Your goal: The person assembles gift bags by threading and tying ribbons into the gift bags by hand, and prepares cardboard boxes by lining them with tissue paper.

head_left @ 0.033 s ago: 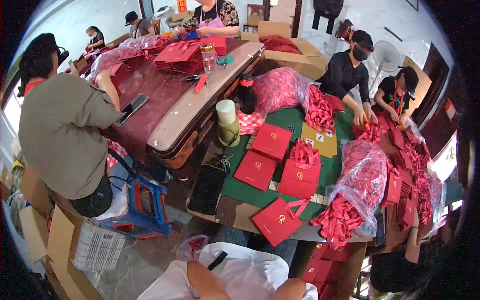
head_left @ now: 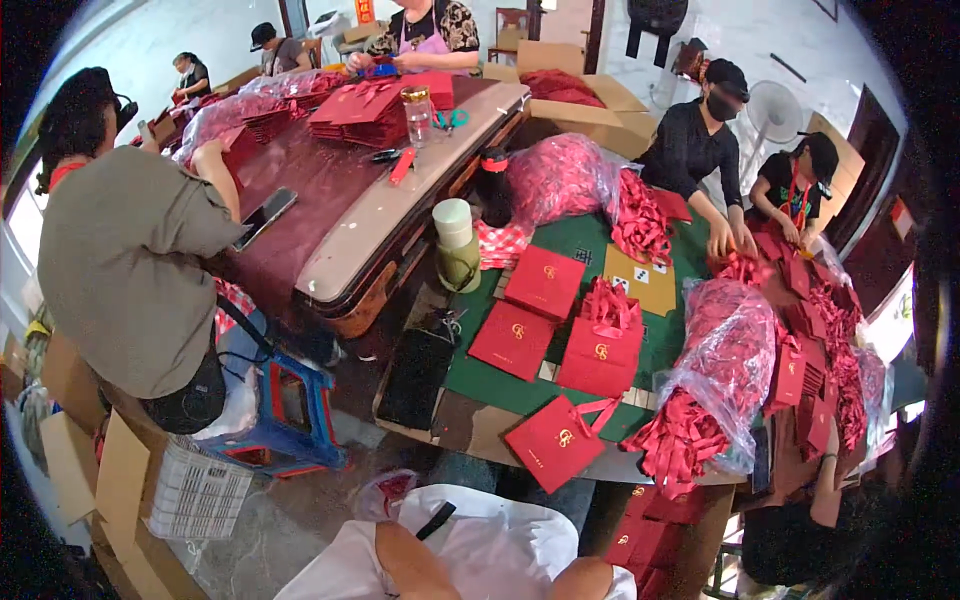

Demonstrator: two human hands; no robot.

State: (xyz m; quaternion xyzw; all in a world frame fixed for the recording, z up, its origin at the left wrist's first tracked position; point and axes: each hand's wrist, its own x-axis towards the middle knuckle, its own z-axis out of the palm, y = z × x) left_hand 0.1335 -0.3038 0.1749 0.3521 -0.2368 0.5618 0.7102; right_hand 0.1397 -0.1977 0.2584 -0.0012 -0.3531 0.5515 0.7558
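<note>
Neither of my hands shows; only bare skin (head_left: 400, 562) and white clothing (head_left: 490, 545) fill the lower edge. In front of me a green-topped table (head_left: 500, 385) carries flat red paper bags with gold emblems: one nearest me (head_left: 557, 440), one at mid-left (head_left: 512, 338), one behind it (head_left: 545, 280). Another red bag (head_left: 600, 350) has red ribbon handles heaped on it. A clear plastic sack of red ribbons (head_left: 725, 370) lies at the right, and a second sack (head_left: 565, 175) at the far end.
A person in a grey shirt (head_left: 120, 270) sits at left on a blue stool (head_left: 290, 410) by a long dark-red table (head_left: 330, 190). Two people in black (head_left: 695, 150) work at the right. A green flask (head_left: 455, 250), a black slab (head_left: 415, 378), cardboard boxes (head_left: 590, 110) and a white crate (head_left: 195, 490) stand around.
</note>
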